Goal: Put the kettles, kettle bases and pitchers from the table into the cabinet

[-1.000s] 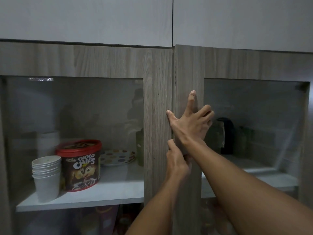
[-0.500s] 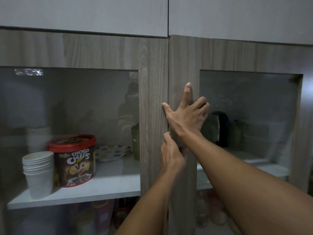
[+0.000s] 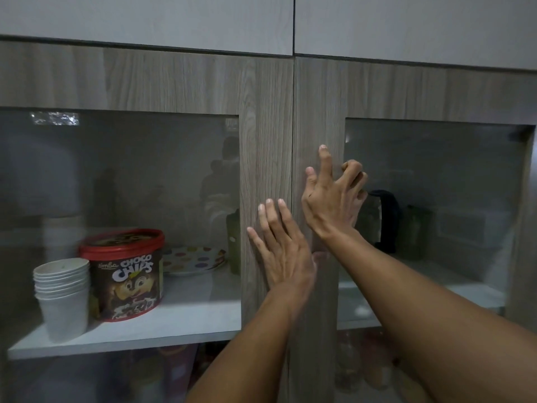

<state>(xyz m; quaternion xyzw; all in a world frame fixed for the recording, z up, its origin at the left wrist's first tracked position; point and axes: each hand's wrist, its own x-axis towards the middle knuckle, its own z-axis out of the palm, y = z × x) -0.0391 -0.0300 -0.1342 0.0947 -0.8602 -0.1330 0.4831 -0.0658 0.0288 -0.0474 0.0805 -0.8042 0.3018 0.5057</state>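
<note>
Both glass-fronted doors of the wood-grain cabinet are closed. My left hand lies flat with fingers spread on the left door's frame beside the centre seam. My right hand rests on the right door's frame, index finger up, other fingers curled, holding nothing. Behind the right glass stands a kettle with a black handle, partly hidden by my right hand, and a dim green pitcher next to it. Another green pitcher shows at the right edge of the left glass.
On the left shelf stand a stack of white paper cups, a red-lidded Choco Chips tub and a dotted plate. Grey upper cabinet doors run above. Jars show dimly on the lower shelf.
My left hand has opened from a curled grip at the seam to lying flat on the left door frame. My right hand has shifted slightly right on the right door frame.
</note>
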